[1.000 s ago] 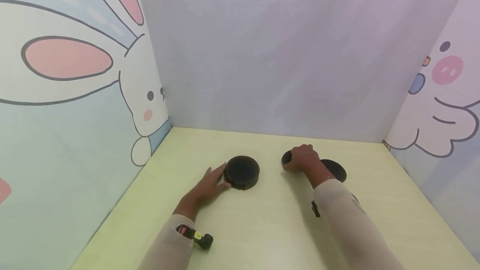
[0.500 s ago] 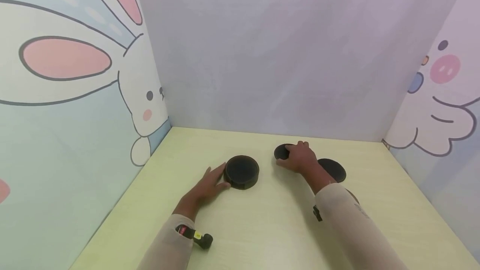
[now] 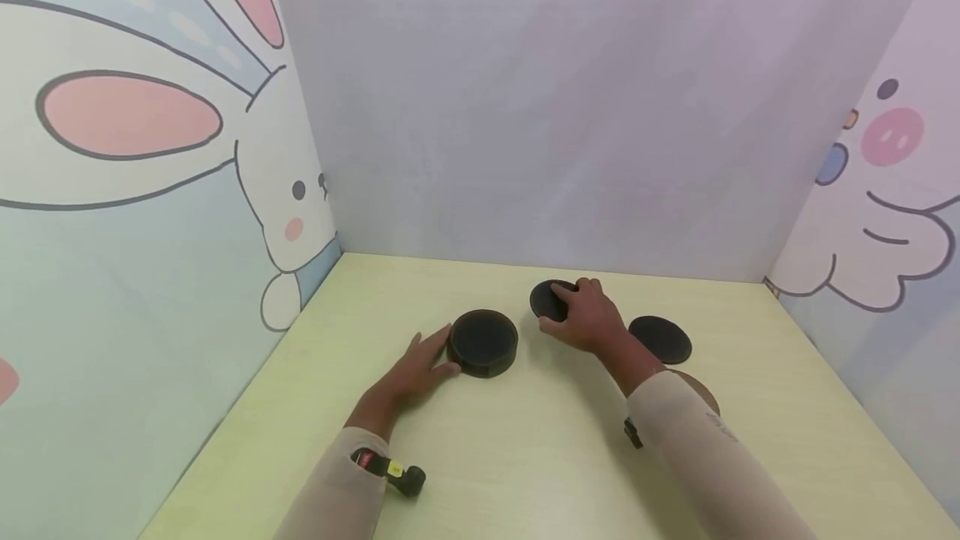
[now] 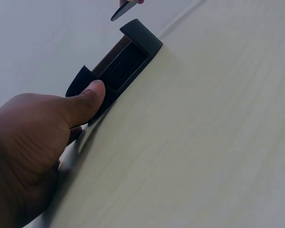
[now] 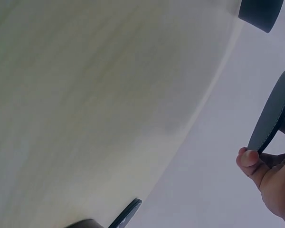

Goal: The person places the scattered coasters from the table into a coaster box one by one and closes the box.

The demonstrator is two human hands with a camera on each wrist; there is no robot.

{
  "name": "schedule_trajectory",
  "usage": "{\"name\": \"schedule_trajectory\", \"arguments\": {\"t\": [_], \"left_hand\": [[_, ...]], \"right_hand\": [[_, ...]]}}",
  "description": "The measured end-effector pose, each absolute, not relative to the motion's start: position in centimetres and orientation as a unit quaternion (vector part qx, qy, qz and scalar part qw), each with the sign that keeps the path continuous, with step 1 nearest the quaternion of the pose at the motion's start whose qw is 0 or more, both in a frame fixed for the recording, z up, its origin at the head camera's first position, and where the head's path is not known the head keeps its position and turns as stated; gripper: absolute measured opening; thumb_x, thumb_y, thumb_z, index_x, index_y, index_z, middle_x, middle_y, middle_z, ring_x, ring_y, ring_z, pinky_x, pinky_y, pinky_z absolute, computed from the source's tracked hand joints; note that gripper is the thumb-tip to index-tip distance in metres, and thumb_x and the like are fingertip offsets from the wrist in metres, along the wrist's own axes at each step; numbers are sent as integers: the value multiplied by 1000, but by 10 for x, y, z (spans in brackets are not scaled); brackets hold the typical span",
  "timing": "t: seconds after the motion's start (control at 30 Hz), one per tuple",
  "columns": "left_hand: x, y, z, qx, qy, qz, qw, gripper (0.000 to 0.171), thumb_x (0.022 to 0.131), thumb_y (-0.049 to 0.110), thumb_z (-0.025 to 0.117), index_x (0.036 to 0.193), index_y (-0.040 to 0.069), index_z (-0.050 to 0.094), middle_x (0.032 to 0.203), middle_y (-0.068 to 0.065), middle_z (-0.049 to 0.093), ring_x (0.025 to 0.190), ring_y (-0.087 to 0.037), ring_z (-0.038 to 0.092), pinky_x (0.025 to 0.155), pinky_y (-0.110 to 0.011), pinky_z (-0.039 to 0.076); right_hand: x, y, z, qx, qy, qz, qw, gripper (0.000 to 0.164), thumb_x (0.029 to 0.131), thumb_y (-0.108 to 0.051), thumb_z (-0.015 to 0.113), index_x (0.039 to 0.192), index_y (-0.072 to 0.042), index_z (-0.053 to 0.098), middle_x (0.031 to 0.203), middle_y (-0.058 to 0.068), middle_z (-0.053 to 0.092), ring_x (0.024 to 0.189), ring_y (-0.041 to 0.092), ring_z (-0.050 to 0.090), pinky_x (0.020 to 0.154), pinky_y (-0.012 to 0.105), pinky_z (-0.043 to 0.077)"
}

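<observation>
In the head view, a round black coaster holder [image 3: 483,342] stands left of centre on the table. My left hand [image 3: 411,375] holds it at its left side, and the left wrist view shows the thumb against the wall beside a cut-out in the holder [image 4: 143,37]. To its right, my right hand [image 3: 588,320] grips a thin round black coaster [image 3: 547,300] by the edge. Seen from the right wrist, this coaster [image 5: 274,113] is raised above the table and tilted, with thumb and fingers at its rim.
Another black coaster [image 3: 660,340] lies on the pale table [image 3: 510,457] right of my right hand. A brown disc [image 3: 701,392] is partly hidden by the right sleeve [image 3: 686,427]. A grey back wall [image 3: 540,107] and cartoon-printed side walls enclose the table.
My right hand has moved left and slightly away from me with the coaster, nearer the holder. More of the black coaster and brown disc on the table shows. The left hand stays in place.
</observation>
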State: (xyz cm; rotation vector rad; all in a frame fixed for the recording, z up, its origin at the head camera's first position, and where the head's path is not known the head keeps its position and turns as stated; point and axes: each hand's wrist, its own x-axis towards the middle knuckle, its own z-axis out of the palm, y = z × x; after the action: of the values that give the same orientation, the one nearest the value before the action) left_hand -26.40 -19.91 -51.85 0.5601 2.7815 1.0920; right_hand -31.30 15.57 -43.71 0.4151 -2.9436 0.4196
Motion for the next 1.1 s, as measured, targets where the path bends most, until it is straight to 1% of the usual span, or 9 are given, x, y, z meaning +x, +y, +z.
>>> {"name": "schedule_trajectory", "arguments": {"t": [0.2,0.33,0.47,0.57,0.67,0.8,0.9,1.03,1.1], "left_hand": [[-264,-200,-518,185,912,362,49,86,108,49,63,176,14,23,182,-6,28,172,-35,17,142,-61,-2],[-264,-200,-517,187,912,362,48,86,108,49,62,175,13,23,182,-7,28,172,-36,17,141,-61,-2],[-262,-200,-516,183,912,362,54,87,108,51,61,176,16,21,182,-6,26,172,-37,13,141,-61,-2],[-261,-200,-516,178,913,363,57,87,108,52,61,176,17,21,182,-6,26,173,-40,8,141,-63,-1],[-261,-200,-515,172,914,361,63,88,107,55,60,176,19,20,183,-3,24,173,-40,5,141,-62,-1],[-261,-201,-515,169,917,356,67,88,107,57,59,177,21,19,183,-1,23,173,-36,8,142,-60,-1],[-260,-201,-515,170,917,355,67,88,107,58,59,177,20,19,183,-2,23,173,-37,7,142,-61,0],[-260,-200,-515,159,917,359,72,88,106,60,59,177,24,19,183,-1,23,173,-42,1,140,-65,2],[-260,-199,-514,154,917,361,75,88,106,61,59,177,26,19,183,1,23,173,-41,0,140,-65,3]], "right_hand": [[-307,144,-436,170,-972,135,94,78,94,-57,68,161,-18,57,149,28,55,131,42,54,93,60,62],[-305,137,-437,184,-970,122,101,77,94,-57,66,161,-20,57,150,26,55,132,40,54,92,58,63],[-304,131,-437,206,-967,109,103,77,93,-58,66,160,-21,59,150,25,56,132,39,54,91,57,63],[-305,127,-439,222,-965,100,103,77,92,-59,66,159,-22,59,150,24,56,132,38,54,89,56,63],[-305,122,-442,232,-963,96,97,76,93,-59,66,159,-23,59,151,23,56,132,37,54,89,55,63],[-304,114,-445,242,-962,98,82,75,94,-58,66,160,-24,58,154,22,54,135,37,54,93,56,63],[-302,106,-445,251,-961,97,66,75,94,-58,67,160,-24,58,155,22,54,135,37,54,95,56,63],[-300,98,-443,267,-958,90,47,73,95,-58,67,160,-24,58,151,23,57,130,37,57,95,55,63],[-300,95,-443,275,-957,86,42,72,96,-57,67,159,-24,59,149,23,58,129,37,58,96,55,62]]}}
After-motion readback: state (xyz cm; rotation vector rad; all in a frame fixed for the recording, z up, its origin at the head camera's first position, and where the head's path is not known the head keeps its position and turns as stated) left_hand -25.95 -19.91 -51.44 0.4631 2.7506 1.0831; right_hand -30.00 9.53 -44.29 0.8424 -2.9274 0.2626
